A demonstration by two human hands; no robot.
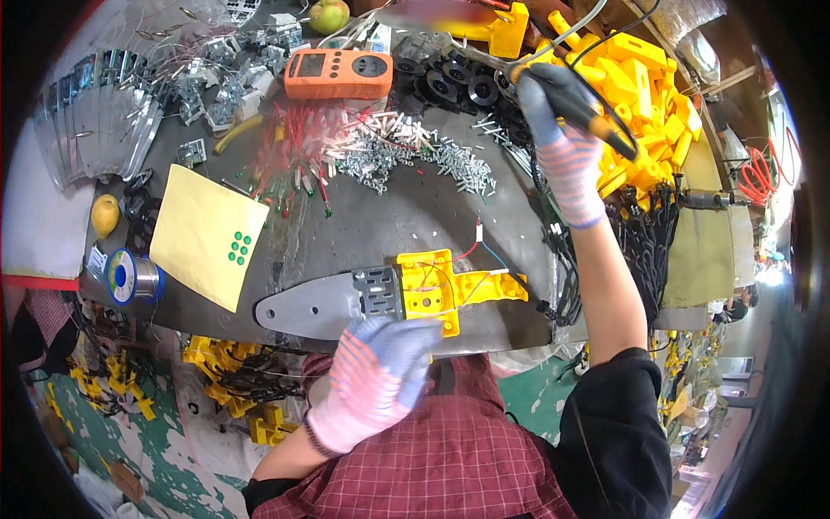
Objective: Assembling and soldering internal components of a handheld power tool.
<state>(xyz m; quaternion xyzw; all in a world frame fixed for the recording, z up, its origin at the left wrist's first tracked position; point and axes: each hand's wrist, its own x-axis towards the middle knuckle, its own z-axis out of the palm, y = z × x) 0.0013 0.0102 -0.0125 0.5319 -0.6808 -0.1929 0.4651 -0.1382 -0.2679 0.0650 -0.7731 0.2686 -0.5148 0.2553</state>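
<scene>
My right hand [564,143], in a striped glove with grey-blue fingertips, is raised at the far right and wrapped round a soldering iron [566,97]. The tool has a black handle with orange parts, a metal shaft pointing left and a black cord. My left hand [380,376], gloved alike and partly blurred, hovers by the table's near edge with fingers stretched rightward and nothing visible in them. Just beyond it lies an opened yellow plastic housing [441,298], joined to a grey blade-shaped plate [316,309]. Red and blue wires run from the housing to a small white part [479,233].
Yellow housings [644,95] are heaped at far right, above black cables [644,242]. An orange meter [339,74] stands behind red-wired parts [294,147] and loose screws [462,166]. At left are yellow paper [207,233], a solder spool [136,277] and a yellow fruit [105,216].
</scene>
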